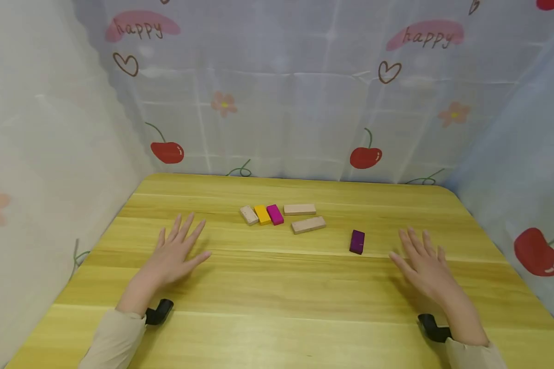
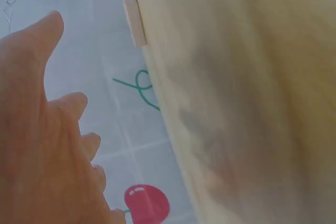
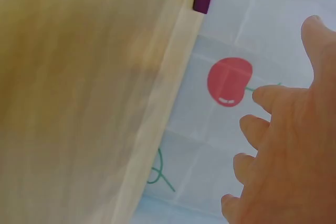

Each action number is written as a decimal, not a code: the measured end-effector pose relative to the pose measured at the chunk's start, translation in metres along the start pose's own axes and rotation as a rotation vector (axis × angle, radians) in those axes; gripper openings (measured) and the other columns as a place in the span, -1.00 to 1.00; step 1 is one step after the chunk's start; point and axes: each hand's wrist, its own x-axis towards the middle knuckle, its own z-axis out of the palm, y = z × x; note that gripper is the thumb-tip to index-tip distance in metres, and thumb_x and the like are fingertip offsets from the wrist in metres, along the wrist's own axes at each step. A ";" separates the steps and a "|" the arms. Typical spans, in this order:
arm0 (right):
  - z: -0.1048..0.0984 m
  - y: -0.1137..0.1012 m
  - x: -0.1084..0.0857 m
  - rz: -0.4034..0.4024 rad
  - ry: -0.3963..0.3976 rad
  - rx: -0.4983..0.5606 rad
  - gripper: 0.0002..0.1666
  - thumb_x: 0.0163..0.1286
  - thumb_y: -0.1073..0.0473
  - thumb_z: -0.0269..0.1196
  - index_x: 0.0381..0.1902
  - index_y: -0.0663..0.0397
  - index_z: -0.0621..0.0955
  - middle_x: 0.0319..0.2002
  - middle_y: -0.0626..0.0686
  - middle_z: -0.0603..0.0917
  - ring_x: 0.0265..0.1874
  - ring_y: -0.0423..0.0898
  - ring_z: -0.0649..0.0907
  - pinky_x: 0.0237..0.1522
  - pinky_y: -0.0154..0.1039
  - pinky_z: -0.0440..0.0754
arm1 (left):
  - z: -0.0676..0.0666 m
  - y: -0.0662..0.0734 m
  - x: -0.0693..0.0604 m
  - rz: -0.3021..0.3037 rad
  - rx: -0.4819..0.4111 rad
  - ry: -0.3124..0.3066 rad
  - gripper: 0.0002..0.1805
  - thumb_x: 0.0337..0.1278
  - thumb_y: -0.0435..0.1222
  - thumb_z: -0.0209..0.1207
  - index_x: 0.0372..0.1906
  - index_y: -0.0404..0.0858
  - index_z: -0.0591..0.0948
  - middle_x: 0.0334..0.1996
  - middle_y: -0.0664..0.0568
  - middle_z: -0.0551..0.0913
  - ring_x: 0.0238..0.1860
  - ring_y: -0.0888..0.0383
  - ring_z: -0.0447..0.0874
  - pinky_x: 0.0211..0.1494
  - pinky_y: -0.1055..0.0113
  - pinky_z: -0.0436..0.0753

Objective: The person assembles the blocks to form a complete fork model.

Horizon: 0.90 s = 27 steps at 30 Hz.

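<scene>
My left hand (image 1: 173, 256) hovers over the left part of the table with its fingers spread and nothing in its grasp. On the right, my right hand (image 1: 424, 269) is likewise spread and holds nothing; the dark purple block (image 1: 357, 242) lies closest to it. Near the table's middle, a short plain wooden block (image 1: 249, 215), a yellow block (image 1: 262, 214) and a magenta block (image 1: 275, 214) lie side by side. Just right of them are two longer plain wooden blocks, the back one (image 1: 299, 209) and the front one (image 1: 308, 225). All the blocks lie flat.
The wood-grain table (image 1: 277, 307) has rounded back corners. A pale curtain (image 1: 277, 102) printed with cherries, hearts and flowers hangs behind it and along both sides. Black wrist mounts (image 1: 159, 312) are worn at both cuffs.
</scene>
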 end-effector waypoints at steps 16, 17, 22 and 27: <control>-0.003 -0.041 0.037 -0.053 -0.038 -0.008 -0.11 0.46 -0.25 -0.14 0.49 0.06 -0.20 0.44 0.25 -0.22 0.34 0.11 -0.46 0.17 0.27 -0.55 | -0.007 0.036 0.046 0.078 0.011 -0.022 -0.09 0.19 0.32 -0.17 0.50 -0.08 -0.03 0.47 -0.10 -0.25 0.41 -0.06 -0.52 0.28 -0.25 -0.33; -0.002 -0.044 0.040 -0.058 -0.040 -0.006 -0.10 0.46 -0.26 -0.13 0.49 0.05 -0.19 0.44 0.25 -0.21 0.34 0.12 -0.45 0.18 0.25 -0.55 | -0.006 0.039 0.049 0.084 0.008 -0.024 -0.09 0.19 0.32 -0.18 0.49 -0.09 -0.02 0.47 -0.10 -0.25 0.41 -0.08 -0.50 0.28 -0.25 -0.33; 0.007 -0.058 0.056 -0.069 -0.059 -0.010 -0.08 0.44 -0.29 -0.12 0.48 0.12 -0.13 0.45 0.23 -0.18 0.36 0.13 -0.38 0.21 0.27 -0.47 | -0.001 0.052 0.065 0.099 -0.021 -0.055 -0.09 0.19 0.33 -0.19 0.50 -0.07 -0.06 0.47 -0.07 -0.29 0.41 -0.05 -0.52 0.28 -0.23 -0.37; 0.018 -0.070 0.071 -0.100 -0.064 0.021 -0.08 0.43 -0.30 -0.12 0.48 0.10 -0.10 0.45 0.21 -0.14 0.38 0.12 -0.34 0.24 0.28 -0.37 | 0.009 0.064 0.077 0.098 -0.045 -0.084 -0.10 0.20 0.32 -0.20 0.50 -0.07 -0.07 0.47 -0.06 -0.30 0.41 -0.04 -0.53 0.28 -0.23 -0.38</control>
